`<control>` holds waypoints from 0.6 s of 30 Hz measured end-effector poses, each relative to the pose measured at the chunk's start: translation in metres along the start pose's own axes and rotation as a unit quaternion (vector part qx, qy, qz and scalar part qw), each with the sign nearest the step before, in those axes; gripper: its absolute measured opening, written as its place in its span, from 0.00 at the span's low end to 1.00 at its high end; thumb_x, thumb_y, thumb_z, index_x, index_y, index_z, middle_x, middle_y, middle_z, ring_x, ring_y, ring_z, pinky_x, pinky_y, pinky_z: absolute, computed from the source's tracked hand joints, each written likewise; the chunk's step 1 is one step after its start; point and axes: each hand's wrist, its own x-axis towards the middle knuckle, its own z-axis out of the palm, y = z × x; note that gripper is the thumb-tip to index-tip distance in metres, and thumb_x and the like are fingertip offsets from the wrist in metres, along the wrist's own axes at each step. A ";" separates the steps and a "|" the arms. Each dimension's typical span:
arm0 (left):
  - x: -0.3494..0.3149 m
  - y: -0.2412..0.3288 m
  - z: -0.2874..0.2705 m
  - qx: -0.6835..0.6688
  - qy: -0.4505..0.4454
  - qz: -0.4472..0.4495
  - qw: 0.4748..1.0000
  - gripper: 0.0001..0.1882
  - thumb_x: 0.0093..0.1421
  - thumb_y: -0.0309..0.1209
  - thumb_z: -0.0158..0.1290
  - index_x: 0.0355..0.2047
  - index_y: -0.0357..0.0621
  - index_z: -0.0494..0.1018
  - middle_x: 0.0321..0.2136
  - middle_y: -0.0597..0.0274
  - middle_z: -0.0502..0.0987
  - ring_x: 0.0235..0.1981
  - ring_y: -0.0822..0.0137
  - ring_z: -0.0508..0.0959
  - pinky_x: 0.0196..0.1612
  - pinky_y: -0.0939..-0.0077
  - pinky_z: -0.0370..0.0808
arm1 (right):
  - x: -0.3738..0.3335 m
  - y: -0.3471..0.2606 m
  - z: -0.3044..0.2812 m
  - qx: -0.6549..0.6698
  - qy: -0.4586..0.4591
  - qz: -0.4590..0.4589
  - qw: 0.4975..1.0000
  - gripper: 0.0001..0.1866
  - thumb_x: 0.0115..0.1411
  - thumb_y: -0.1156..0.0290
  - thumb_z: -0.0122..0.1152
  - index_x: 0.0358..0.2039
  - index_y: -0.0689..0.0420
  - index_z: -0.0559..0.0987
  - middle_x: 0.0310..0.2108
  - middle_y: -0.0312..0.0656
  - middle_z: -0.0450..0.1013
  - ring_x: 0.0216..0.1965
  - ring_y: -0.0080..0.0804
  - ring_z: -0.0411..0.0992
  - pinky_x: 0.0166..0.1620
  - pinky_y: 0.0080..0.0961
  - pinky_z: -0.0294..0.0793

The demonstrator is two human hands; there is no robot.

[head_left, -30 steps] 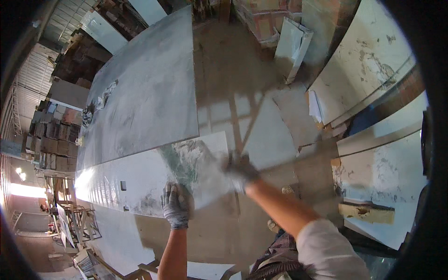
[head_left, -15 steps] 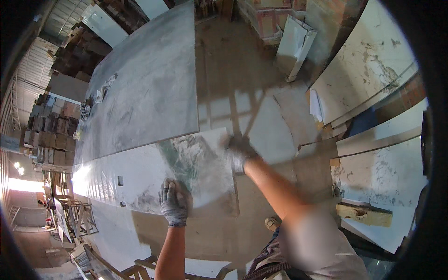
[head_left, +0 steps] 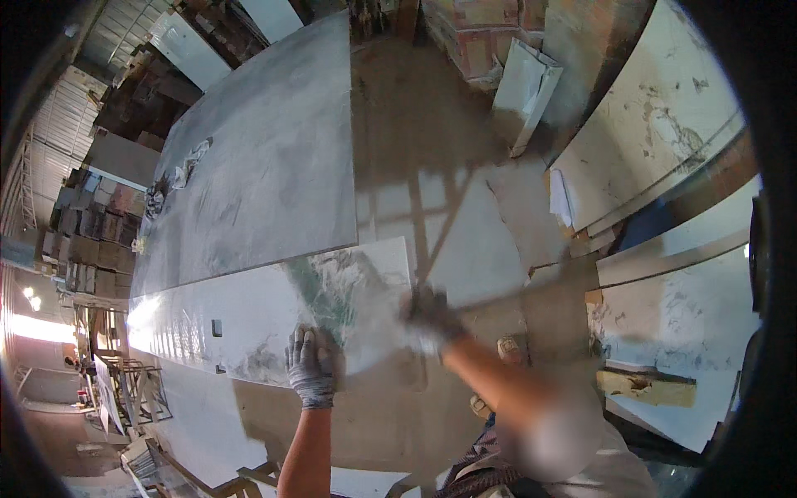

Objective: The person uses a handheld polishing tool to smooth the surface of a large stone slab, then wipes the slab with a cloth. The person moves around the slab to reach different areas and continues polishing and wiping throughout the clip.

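A long white slab (head_left: 249, 307) with a greenish, powdery patch and a small rectangular cutout lies before me. My left hand (head_left: 310, 365), in a grey knit glove, rests on its near edge with the fingers stretched out flat. At the slab's right end is my right hand (head_left: 433, 319), also in a grey glove. Motion smears its fingers, so whether it grips anything cannot be made out. Beyond the white slab lies a large grey slab (head_left: 266, 174), its near edge along the white one.
A crumpled cloth (head_left: 193, 162) lies on the grey slab's left side. White boards (head_left: 664, 315) and a yellowish block (head_left: 646, 388) stand at the right. A folded white panel (head_left: 525, 95) leans farther back. Metal frames (head_left: 137, 386) stand at the left. My shoes (head_left: 510, 350) show below.
My right hand has moved nearer along the slab's right end. The left hand stays flat on the near edge. The view has shifted slightly.
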 end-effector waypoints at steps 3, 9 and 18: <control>-0.014 -0.012 -0.008 0.012 0.007 -0.006 1.000 0.24 0.61 0.41 0.47 0.54 0.41 0.71 0.59 0.48 0.69 0.61 0.47 0.67 0.63 0.50 0.61 | -0.024 -0.029 -0.015 -0.091 0.038 -0.060 0.993 0.17 0.57 0.63 0.55 0.41 0.62 0.78 0.40 0.49 0.75 0.43 0.44 0.74 0.41 0.44 0.74; -0.002 0.000 0.009 -0.045 0.021 0.010 0.999 0.23 0.61 0.41 0.48 0.54 0.43 0.71 0.58 0.47 0.70 0.61 0.46 0.67 0.63 0.49 0.60 | 0.032 0.033 0.020 0.161 -0.128 0.074 0.976 0.14 0.57 0.66 0.54 0.39 0.60 0.77 0.37 0.48 0.76 0.40 0.46 0.75 0.44 0.42 0.74; 0.007 0.012 0.007 -0.014 0.009 0.022 1.000 0.23 0.61 0.39 0.47 0.54 0.41 0.70 0.58 0.45 0.69 0.60 0.44 0.67 0.62 0.48 0.61 | 0.045 0.046 -0.012 0.314 -0.115 0.138 0.932 0.14 0.62 0.67 0.52 0.43 0.63 0.72 0.38 0.45 0.72 0.29 0.40 0.72 0.30 0.38 0.70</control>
